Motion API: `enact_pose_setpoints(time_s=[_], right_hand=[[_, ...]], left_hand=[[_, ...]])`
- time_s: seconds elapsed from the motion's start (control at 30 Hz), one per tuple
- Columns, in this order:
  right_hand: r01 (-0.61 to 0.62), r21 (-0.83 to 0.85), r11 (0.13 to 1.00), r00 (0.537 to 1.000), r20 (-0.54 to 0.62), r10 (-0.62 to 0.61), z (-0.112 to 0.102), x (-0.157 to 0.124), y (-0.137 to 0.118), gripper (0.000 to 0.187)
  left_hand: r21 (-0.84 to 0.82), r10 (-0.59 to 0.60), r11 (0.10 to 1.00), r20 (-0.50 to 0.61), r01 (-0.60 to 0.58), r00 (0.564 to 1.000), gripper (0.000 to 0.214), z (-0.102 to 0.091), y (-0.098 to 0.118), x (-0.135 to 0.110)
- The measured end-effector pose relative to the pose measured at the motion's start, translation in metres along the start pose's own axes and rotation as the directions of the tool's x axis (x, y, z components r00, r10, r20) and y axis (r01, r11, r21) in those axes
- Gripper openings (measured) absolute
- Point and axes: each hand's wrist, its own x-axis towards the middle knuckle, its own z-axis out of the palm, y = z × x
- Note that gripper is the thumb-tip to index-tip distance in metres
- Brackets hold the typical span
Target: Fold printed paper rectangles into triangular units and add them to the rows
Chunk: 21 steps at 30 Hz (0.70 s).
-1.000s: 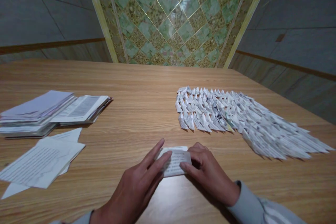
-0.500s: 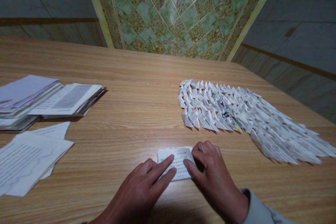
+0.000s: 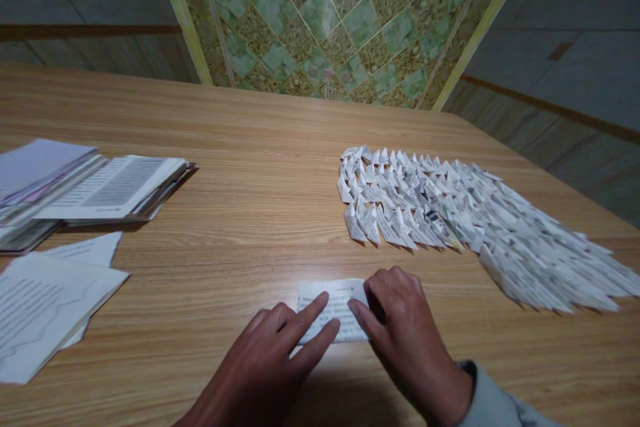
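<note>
A small folded sheet of printed paper lies flat on the wooden table in front of me, its lines of text facing up. Across its left part rests my left hand, with the index finger and thumb stretched out and pressing on the surface. My right hand pinches the paper's right edge, thumb on top and the other fingers curled at the side. Beyond, to the right, several rows of small pointed folded-paper pieces stand packed closely together.
Stacked papers or booklets lie at the left of the table. Nearer to me are loose printed sheets with torn-looking edges. A green patterned tile panel rises behind the table's far edge.
The folded paper's top layer now lines up more evenly with the edges beneath. Both hands stay nearly in place. The view has shifted slightly.
</note>
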Motion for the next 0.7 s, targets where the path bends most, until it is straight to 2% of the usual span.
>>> enact_pose_setpoints(time_s=[0.27,0.43,0.53,0.57,0.63,0.7], right_hand=[[0.004,-0.006,1.000,1.000,-0.020,-0.004,0.001,0.001,0.000,0.022],[0.009,-0.010,1.000,0.999,-0.035,-0.009,0.003,0.002,0.000,0.023],[0.009,0.012,1.000,0.999,-0.051,-0.008,0.001,0.003,0.000,0.015],[0.019,0.027,0.999,0.998,-0.064,-0.018,-0.001,0.004,-0.001,0.012],[0.072,0.059,0.996,0.992,-0.106,-0.066,-0.006,0.003,-0.004,0.021],[0.175,0.067,0.982,0.976,-0.144,-0.164,-0.011,-0.001,-0.011,0.022]], left_hand=[[0.048,-0.044,0.998,0.018,0.043,0.999,0.058,-0.002,0.004,0.002],[0.045,-0.024,0.999,0.105,0.020,0.994,0.085,-0.002,0.005,-0.001],[0.056,-0.017,0.998,0.153,0.008,0.988,0.090,-0.004,0.005,-0.001],[0.059,-0.023,0.998,0.169,0.013,0.985,0.089,-0.006,0.005,0.000],[0.051,-0.034,0.998,0.198,0.024,0.980,0.087,-0.010,0.006,0.003],[0.035,-0.037,0.999,0.222,0.030,0.974,0.085,-0.017,0.007,0.007]])
